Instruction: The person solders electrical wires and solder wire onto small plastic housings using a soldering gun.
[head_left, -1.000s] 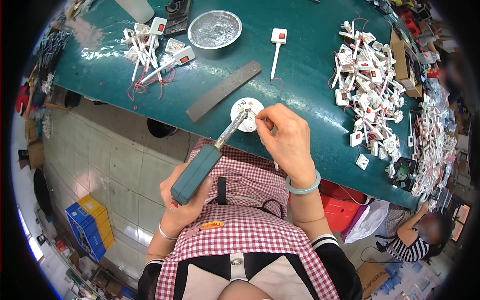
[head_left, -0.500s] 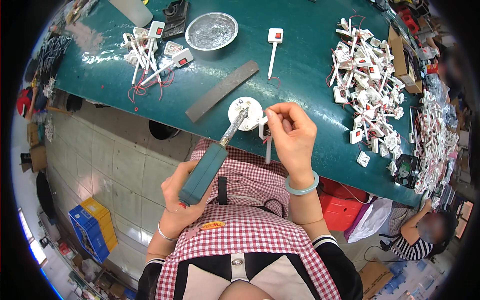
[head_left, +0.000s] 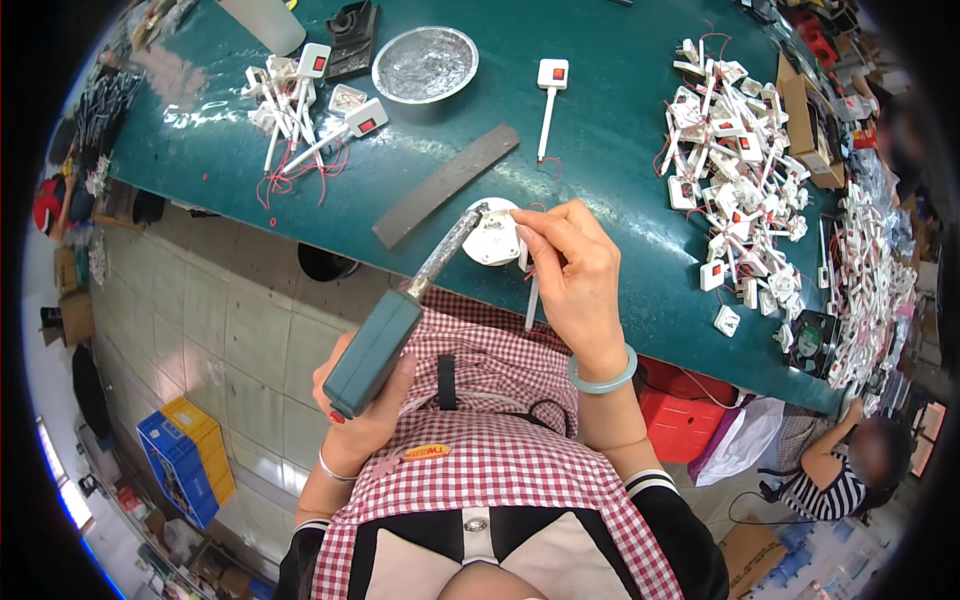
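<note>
Fingers of the left hand (head_left: 362, 425) clasp a green, boxy soldering iron (head_left: 375, 355) over a round white plastic disc (head_left: 492, 245) near the tabletop (head_left: 610, 240) front edge; the right hand (head_left: 578, 275) apparently pinches a white, stemmed plastic part (head_left: 531, 305); a slipping tip might scorch it.

On the table (head_left: 610, 160), the bar (head_left: 445, 187) lies between bowl (head_left: 424, 101) and disc (head_left: 490, 244) — switch pile (head_left: 745, 148) far right.

white container (head_left: 265, 24): cut off above; stemmed part (head_left: 532, 302): partly behind right hand (head_left: 576, 275)
</note>
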